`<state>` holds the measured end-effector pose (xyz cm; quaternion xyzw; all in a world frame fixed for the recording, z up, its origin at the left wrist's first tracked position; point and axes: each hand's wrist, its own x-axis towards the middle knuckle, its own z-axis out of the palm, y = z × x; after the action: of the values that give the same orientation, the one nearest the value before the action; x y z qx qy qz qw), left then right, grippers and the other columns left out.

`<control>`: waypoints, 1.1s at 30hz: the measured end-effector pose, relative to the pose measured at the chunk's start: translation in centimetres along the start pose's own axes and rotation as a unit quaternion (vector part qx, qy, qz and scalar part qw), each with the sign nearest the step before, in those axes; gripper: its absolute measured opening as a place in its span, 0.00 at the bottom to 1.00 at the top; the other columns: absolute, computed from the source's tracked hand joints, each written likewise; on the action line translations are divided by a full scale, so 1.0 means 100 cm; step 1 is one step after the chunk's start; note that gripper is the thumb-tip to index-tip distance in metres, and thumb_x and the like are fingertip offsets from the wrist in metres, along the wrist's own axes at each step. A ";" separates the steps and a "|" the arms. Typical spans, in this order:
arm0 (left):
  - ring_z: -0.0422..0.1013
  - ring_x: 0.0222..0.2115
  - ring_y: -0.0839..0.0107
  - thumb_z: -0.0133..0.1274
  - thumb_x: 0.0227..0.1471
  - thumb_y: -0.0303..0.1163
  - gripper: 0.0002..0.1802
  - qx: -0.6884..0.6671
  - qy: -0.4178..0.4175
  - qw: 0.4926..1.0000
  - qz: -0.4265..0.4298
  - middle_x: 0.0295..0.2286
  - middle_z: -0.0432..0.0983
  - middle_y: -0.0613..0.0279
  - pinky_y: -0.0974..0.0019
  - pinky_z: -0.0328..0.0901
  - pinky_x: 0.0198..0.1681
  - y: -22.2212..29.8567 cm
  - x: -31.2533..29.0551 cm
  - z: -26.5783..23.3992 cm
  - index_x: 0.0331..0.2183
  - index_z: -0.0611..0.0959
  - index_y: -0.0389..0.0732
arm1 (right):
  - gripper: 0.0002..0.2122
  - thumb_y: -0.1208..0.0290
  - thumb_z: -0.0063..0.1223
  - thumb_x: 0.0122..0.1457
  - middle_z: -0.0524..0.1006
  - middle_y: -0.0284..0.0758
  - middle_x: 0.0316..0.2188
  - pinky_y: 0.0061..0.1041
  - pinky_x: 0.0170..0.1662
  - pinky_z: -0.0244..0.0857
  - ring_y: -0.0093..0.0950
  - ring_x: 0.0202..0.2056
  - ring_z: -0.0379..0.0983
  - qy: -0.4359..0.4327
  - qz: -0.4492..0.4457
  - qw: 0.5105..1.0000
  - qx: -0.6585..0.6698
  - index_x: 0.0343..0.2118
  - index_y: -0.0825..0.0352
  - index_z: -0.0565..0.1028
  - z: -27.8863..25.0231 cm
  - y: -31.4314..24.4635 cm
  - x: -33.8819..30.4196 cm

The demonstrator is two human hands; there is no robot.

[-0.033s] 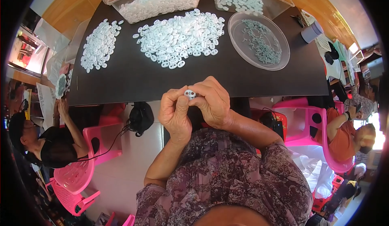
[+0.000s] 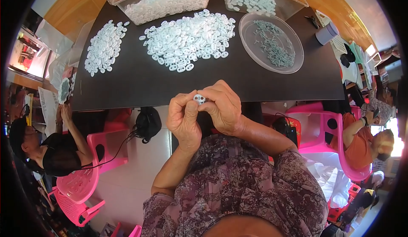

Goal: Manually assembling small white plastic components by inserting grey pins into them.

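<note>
Both my hands meet just off the near edge of the dark table. Between the thumb and fingers of my left hand [image 2: 184, 120] is a small white oval plastic piece with two holes [image 2: 199, 99]. My right hand [image 2: 223, 107] pinches the same piece from the other side. Fingertips cover part of it. Beyond my hands lies a large heap of white oval two-hole pieces [image 2: 187, 39]. A smaller pile of white oval pieces [image 2: 104, 48] is to its left. At the right, a round clear tray [image 2: 258, 55] holds many small grey-green parts [image 2: 278, 52], too small to name.
A clear bin of white pieces [image 2: 165, 5] stands at the back, with another clear bin [image 2: 289, 8] to its right. A lidded cup [image 2: 326, 34] sits at the table's right. People sit left and right on pink plastic chairs [image 2: 100, 152]. A black bag [image 2: 148, 122] hangs below the edge.
</note>
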<state>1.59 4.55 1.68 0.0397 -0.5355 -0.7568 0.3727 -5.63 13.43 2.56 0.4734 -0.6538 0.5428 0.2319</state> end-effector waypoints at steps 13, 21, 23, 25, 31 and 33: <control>0.61 0.30 0.80 0.49 0.55 0.30 0.08 -0.003 -0.001 0.999 0.049 0.29 0.67 0.65 0.76 0.59 0.35 -0.001 -0.008 0.010 0.33 0.74 0.34 | 0.11 0.79 0.57 0.46 0.71 0.37 0.24 0.26 0.23 0.59 0.31 0.21 0.65 0.023 -0.044 0.999 -0.004 0.34 0.72 0.71 -0.003 -0.004 -0.002; 0.60 0.30 0.80 0.47 0.56 0.29 0.07 0.019 0.003 0.999 0.044 0.29 0.66 0.66 0.77 0.58 0.34 -0.007 -0.005 0.012 0.33 0.73 0.34 | 0.11 0.80 0.56 0.46 0.72 0.36 0.25 0.26 0.24 0.59 0.30 0.22 0.66 0.013 -0.057 0.998 -0.010 0.34 0.71 0.71 -0.003 0.003 0.000; 0.61 0.30 0.80 0.46 0.56 0.28 0.06 0.028 0.010 0.998 0.058 0.29 0.66 0.65 0.77 0.58 0.35 -0.006 -0.002 0.014 0.33 0.73 0.34 | 0.11 0.81 0.57 0.46 0.72 0.36 0.25 0.27 0.25 0.60 0.31 0.22 0.67 0.018 -0.048 0.999 -0.002 0.34 0.70 0.72 -0.004 0.001 0.003; 0.61 0.30 0.80 0.46 0.56 0.27 0.06 0.034 0.015 0.996 0.076 0.29 0.66 0.65 0.76 0.59 0.35 -0.003 -0.001 0.014 0.32 0.73 0.34 | 0.11 0.81 0.57 0.45 0.73 0.36 0.25 0.27 0.26 0.61 0.32 0.23 0.67 0.025 -0.034 0.999 -0.004 0.34 0.70 0.72 0.000 -0.007 0.005; 0.65 0.29 0.80 0.46 0.56 0.27 0.09 0.065 0.052 0.996 0.021 0.29 0.71 0.64 0.75 0.61 0.36 0.000 0.000 0.006 0.37 0.75 0.32 | 0.10 0.80 0.58 0.45 0.73 0.36 0.26 0.25 0.29 0.62 0.31 0.24 0.69 0.013 0.037 0.999 0.030 0.33 0.70 0.73 -0.004 -0.010 0.010; 0.65 0.29 0.80 0.46 0.56 0.28 0.11 0.050 0.038 0.998 -0.014 0.29 0.72 0.64 0.75 0.61 0.35 0.002 0.000 0.009 0.39 0.73 0.31 | 0.09 0.80 0.58 0.46 0.73 0.36 0.26 0.23 0.28 0.62 0.29 0.23 0.68 0.006 0.063 0.997 0.043 0.33 0.69 0.74 -0.010 -0.003 0.008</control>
<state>1.28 5.25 2.21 0.0941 -0.5574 -0.7322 0.3801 -5.88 14.06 3.66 0.4375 -0.6572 0.5866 0.1807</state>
